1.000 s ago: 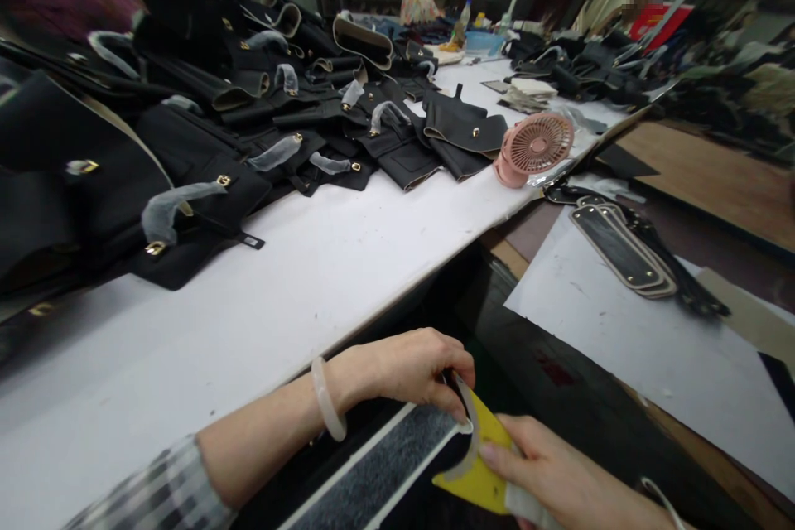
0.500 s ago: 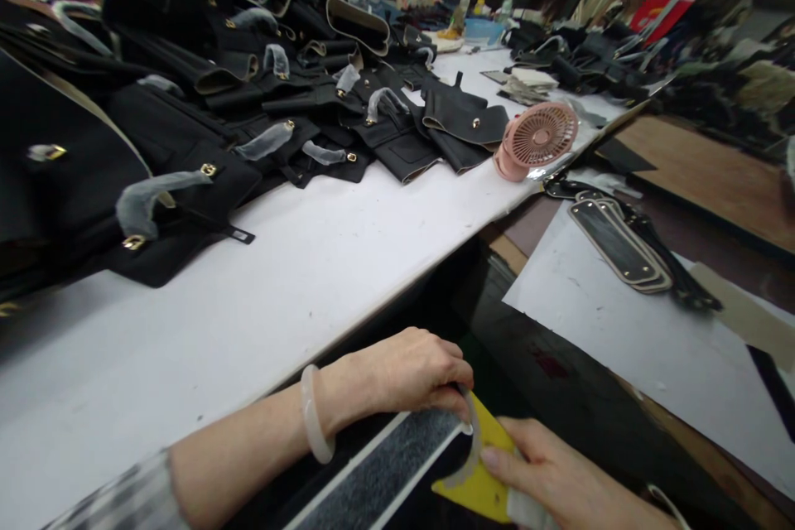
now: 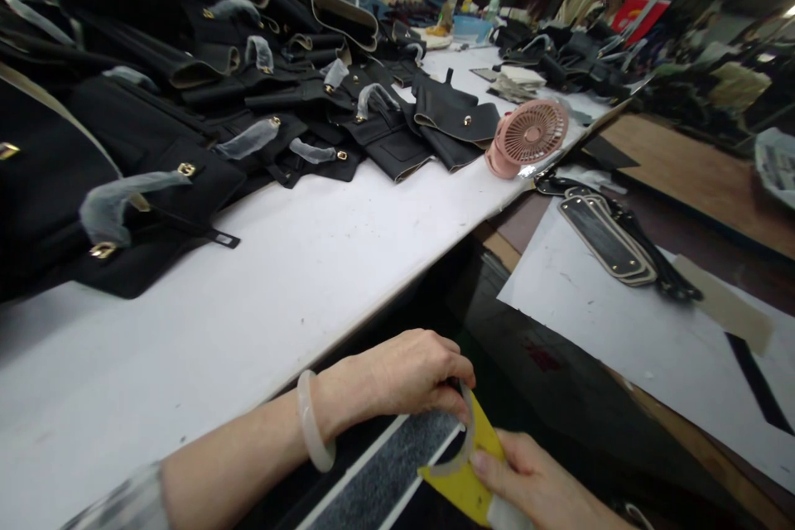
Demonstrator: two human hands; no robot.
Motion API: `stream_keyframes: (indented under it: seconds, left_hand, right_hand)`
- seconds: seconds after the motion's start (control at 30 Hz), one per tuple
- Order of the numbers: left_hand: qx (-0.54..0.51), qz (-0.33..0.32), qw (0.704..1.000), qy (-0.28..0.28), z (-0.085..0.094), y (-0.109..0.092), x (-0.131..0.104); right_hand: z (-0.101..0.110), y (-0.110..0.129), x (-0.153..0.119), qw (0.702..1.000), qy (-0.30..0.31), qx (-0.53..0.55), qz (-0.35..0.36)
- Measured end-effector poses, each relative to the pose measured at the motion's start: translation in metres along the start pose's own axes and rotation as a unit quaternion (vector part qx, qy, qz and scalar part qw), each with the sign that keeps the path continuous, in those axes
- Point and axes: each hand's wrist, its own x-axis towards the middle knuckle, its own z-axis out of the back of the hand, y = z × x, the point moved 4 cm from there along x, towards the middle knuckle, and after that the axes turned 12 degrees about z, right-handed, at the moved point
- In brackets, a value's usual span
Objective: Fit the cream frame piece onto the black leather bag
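My left hand (image 3: 407,373), with a pale bangle on the wrist, pinches the end of a grey felt strip with white edges (image 3: 397,468) at the bottom of the view. My right hand (image 3: 537,489) holds a yellow piece (image 3: 463,480) with a pale curved strip along its edge, right beside the left fingertips. Both hands meet at that spot, below the edge of the white table (image 3: 298,265).
Many black bag parts with gold clasps (image 3: 186,124) pile across the table's left and far side. A pink desk fan (image 3: 527,137) lies near the table edge. Black oval pieces with beige rims (image 3: 605,236) rest on white paper at right. People work far back.
The view has shifted slightly right and down. My hands stay together on the strip and yellow piece, with the yellow piece tilted up a little more.
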Motion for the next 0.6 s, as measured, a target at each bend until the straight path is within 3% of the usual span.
stream_keyframes:
  seconds: [0.27, 0.43, 0.6]
  left_hand:
    - [-0.044, 0.022, 0.999, 0.001, 0.002, 0.003, 0.003]
    - [-0.119, 0.094, 0.988, 0.034, 0.003, 0.010, 0.001]
    - [-0.129, 0.140, 0.982, 0.018, 0.004, 0.008, -0.002]
  right_hand:
    - [-0.004, -0.004, 0.002, 0.999, -0.046, 0.010, -0.006]
    - [-0.018, -0.012, 0.011, 0.997, -0.069, 0.041, -0.022]
    - [-0.036, -0.007, 0.020, 0.995, -0.054, 0.088, -0.013]
